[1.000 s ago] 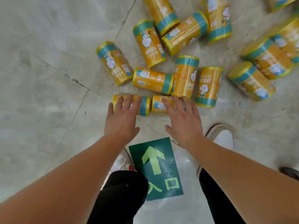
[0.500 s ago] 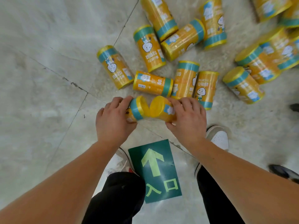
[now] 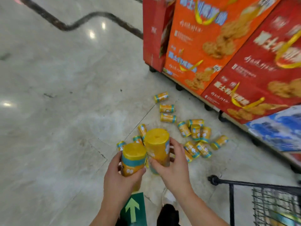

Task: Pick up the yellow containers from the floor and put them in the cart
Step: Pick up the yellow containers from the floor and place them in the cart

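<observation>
Hands in firm grip — left hand [image 3: 119, 180] on teal-banded container [image 3: 133, 159], right hand [image 3: 172, 167] on yellow container [image 3: 157, 145].

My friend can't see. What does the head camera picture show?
Each hand, left hand and right hand, holds one yellow container upright. More yellow containers lie on the floor below, and the wire cart stands to the right.

Bright, even overhead light; white glare spots on the glossy floor [image 3: 65, 95]; motion blur smears the display boxes [image 3: 228, 51] and cart [image 3: 268, 203]; wide-angle bending at edges.
</observation>
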### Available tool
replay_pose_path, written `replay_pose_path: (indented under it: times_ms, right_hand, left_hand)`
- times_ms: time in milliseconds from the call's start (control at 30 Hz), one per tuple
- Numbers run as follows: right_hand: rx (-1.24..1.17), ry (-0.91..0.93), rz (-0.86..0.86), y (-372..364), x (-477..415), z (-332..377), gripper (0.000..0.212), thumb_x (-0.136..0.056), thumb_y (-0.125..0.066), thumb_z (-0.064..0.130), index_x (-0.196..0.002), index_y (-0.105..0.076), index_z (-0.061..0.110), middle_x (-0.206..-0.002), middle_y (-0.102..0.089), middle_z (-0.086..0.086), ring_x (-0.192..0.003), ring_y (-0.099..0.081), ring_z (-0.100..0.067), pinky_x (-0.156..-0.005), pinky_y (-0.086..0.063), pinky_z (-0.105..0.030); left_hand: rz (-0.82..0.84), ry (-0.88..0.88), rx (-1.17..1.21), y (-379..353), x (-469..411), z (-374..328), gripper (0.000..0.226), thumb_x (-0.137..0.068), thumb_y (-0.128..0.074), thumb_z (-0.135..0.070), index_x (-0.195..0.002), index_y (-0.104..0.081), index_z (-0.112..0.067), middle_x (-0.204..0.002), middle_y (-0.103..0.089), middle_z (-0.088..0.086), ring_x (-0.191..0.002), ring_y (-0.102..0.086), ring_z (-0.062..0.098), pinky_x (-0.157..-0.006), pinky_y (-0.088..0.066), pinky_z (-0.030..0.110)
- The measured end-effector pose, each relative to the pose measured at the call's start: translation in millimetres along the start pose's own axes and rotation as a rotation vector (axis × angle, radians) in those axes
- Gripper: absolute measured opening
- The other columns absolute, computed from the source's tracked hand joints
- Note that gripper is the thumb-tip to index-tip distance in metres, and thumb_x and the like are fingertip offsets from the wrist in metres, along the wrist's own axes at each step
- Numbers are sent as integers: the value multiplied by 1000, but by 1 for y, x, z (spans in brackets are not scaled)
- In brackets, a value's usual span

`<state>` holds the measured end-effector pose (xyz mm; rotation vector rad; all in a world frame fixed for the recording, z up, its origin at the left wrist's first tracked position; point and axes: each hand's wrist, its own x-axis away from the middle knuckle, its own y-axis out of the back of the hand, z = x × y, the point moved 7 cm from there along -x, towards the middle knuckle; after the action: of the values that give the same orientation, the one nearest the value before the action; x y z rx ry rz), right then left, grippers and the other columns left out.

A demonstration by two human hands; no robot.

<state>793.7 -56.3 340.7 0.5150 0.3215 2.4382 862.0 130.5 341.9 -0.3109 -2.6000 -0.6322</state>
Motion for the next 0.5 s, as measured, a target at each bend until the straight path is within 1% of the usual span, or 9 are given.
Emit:
replay_pose_path:
  times_ms: [67,100,167,200,267,300,367,433,500]
  right_hand:
    - [-68,12,-5,41,16,59,80,-63,-85,37,-133,-48,31,-128,-56,16,-114,-58,-3,-95,-52,-36]
    - [-104,27,-14,61,26,86,80,-63,-87,33,-133,-48,30,-127,-59,13,-111,-60,-2,-94,-53,-36]
    - [-142,65,-39,99,47,130,81,-64,-89,27,-134,-49,25,-124,-63,7,-107,-63,-4,-91,-55,-33]
    - [-144,87,-56,117,58,148,81,-64,-90,26,-135,-49,23,-124,-63,6,-107,-63,-1,-90,-54,-28]
    - [-133,129,-83,150,82,176,79,-64,-91,25,-132,-51,23,-122,-62,11,-104,-59,9,-87,-51,-15]
    - [-127,149,-92,165,96,187,77,-64,-91,26,-130,-52,25,-120,-62,13,-103,-58,11,-85,-49,-11]
    - [-134,179,-119,192,127,198,72,-64,-90,28,-126,-53,30,-115,-65,15,-100,-59,10,-80,-48,-8]
    - [-164,170,-163,216,163,197,69,-65,-90,30,-123,-54,32,-111,-67,15,-98,-61,6,-77,-48,-9]
    - [-199,145,-206,239,202,191,67,-65,-90,31,-121,-54,37,-108,-68,16,-94,-63,5,-76,-52,-13]
  left_hand:
    - [-9,-64,66,6,41,-67,67,-61,-90,-20,-117,-55,-33,-106,-65,-17,-87,-61,-2,-67,-47,17]
    - [-10,-95,90,8,61,-96,63,-62,-89,-19,-114,-56,-33,-103,-66,-15,-84,-62,-2,-65,-47,17]
    - [-5,-150,139,13,97,-142,56,-62,-90,-17,-107,-60,-33,-99,-70,-11,-81,-67,3,-67,-51,22]
    - [1,-173,160,15,113,-159,54,-61,-90,-16,-103,-61,-33,-96,-71,-10,-80,-69,6,-69,-53,25]
    - [18,-230,185,17,143,-190,52,-60,-90,-15,-102,-62,-30,-94,-73,-7,-80,-71,11,-71,-56,32]
    - [32,-259,195,17,158,-202,53,-60,-90,-15,-103,-63,-28,-94,-73,-5,-79,-71,12,-71,-57,32]
    - [66,-309,224,14,189,-221,54,-61,-90,-15,-107,-64,-25,-96,-73,-4,-78,-71,11,-69,-57,30]
    - [108,-343,251,9,222,-227,56,-60,-91,-16,-109,-64,-24,-95,-74,-5,-80,-72,12,-72,-58,32]
    - [156,-356,255,1,258,-227,60,-55,-93,-25,-107,-65,-26,-94,-74,-9,-81,-72,12,-75,-58,37]
